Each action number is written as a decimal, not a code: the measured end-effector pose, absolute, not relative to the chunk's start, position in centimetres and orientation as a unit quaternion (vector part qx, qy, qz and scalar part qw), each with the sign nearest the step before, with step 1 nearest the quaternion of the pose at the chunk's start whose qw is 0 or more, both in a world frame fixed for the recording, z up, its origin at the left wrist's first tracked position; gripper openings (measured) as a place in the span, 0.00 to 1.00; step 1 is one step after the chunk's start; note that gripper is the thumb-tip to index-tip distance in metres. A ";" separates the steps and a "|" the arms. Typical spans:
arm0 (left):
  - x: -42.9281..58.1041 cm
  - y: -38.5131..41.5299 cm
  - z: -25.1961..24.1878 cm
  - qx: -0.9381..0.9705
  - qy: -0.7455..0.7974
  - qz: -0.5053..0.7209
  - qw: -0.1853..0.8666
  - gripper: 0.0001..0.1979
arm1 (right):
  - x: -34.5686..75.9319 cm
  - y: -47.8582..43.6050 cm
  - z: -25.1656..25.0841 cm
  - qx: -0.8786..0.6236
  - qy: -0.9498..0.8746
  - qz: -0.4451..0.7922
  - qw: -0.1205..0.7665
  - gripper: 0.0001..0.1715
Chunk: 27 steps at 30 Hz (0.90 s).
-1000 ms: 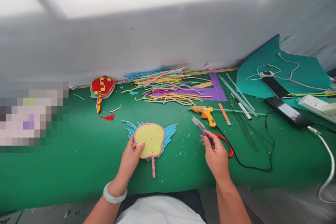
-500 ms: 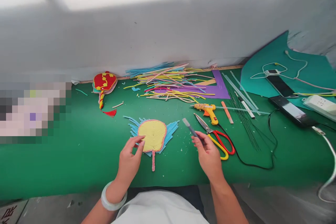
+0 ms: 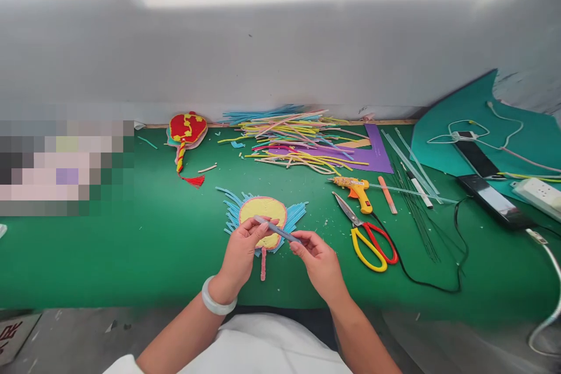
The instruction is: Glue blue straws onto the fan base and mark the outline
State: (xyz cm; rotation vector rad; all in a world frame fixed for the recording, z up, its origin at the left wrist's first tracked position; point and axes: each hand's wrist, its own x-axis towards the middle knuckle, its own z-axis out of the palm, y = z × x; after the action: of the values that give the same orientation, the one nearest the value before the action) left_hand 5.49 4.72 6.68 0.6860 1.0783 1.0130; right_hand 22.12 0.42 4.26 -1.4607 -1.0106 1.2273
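A grey marker pen [image 3: 281, 232] with a paler cap end is held level between my two hands. My left hand [image 3: 241, 251] pinches its cap end, and the fingers of my right hand [image 3: 319, 262] are closed around the other end. Directly below lies a yellow fan-shaped piece [image 3: 263, 204] with a pink edge, partly covered by my left fingers and the pen. Its short pink handle [image 3: 263, 266] points toward me. Blue strips [image 3: 294, 214] stick out from under it on both sides.
Right of my hands lie scissors [image 3: 368, 245], a yellow glue gun [image 3: 356, 189] with a black cord, an orange marker [image 3: 388, 196] and thin wires. Behind are heaped coloured strips [image 3: 284, 128] and a purple sheet [image 3: 381, 158]. A red fan [image 3: 186, 128] with a tassel lies back left.
My right hand has brought the marker pen leftward over the yellow piece. My left hand, empty before, has closed on the pen's cap end. The camera view has shifted slightly.
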 end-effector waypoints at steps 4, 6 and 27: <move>4.6 4.8 6.5 0.248 0.463 0.485 0.699 0.18 | 23.3 1.8 5.6 -0.605 -0.437 0.477 0.465 0.23; 4.2 4.8 6.6 0.225 0.458 0.507 0.695 0.17 | 24.2 3.3 6.4 -0.610 -0.449 0.453 0.471 0.22; 3.9 3.7 7.8 0.303 0.437 0.533 0.657 0.19 | 19.6 1.4 6.7 -0.536 -0.601 0.435 0.402 0.21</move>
State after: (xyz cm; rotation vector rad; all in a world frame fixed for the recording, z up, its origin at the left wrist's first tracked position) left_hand 3.86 3.70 7.78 0.6866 0.9909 1.2081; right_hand 19.59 1.37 6.68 -1.3556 -1.5195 1.1000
